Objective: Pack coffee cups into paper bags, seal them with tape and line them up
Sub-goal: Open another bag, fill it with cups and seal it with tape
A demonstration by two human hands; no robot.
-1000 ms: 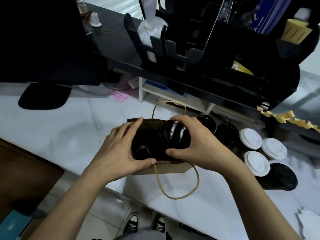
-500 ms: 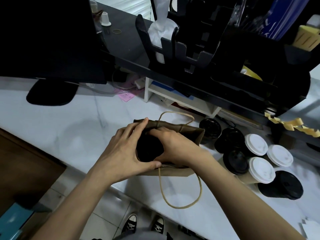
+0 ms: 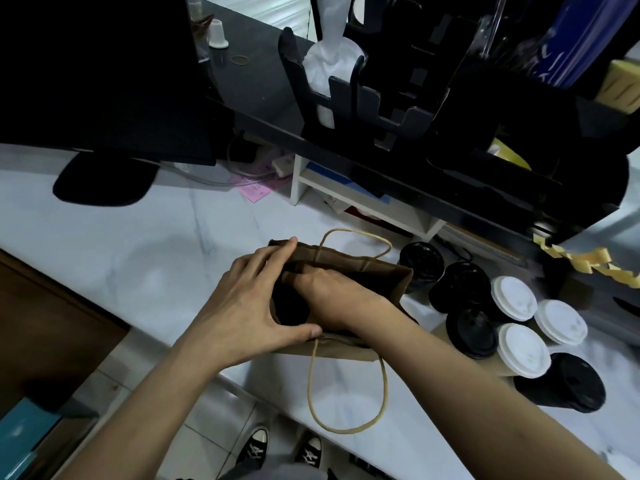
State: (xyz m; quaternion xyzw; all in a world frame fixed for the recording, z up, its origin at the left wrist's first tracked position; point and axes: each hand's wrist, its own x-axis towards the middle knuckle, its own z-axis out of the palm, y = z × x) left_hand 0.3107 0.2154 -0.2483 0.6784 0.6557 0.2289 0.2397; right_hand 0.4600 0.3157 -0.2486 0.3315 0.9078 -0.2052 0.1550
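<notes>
A brown paper bag point(image 3: 374, 275) stands with its mouth up on the marble counter point(image 3: 138, 254). My left hand point(image 3: 249, 306) grips the bag's left end, thumb on the near rim and fingers on the far rim. My right hand point(image 3: 339, 299) reaches down into the mouth with curled fingers; the coffee cup it carried is hidden inside. Right of the bag stand several lidded cups, some with black lids point(image 3: 462, 285) and some with white lids point(image 3: 523, 353). The bag's near rope handle point(image 3: 346, 429) hangs over the counter edge.
A black organiser point(image 3: 450, 116) and a white shelf point(image 3: 298, 181) line the back of the counter. A monitor foot point(image 3: 104, 181) sits at the left, and a pink note point(image 3: 256, 190) lies near it. Yellow tape strips point(image 3: 588, 261) hang at the right.
My right hand has lowered the black-lidded cup from the bag's mouth down inside, out of sight. My left hand has kept its hold on the rim.
</notes>
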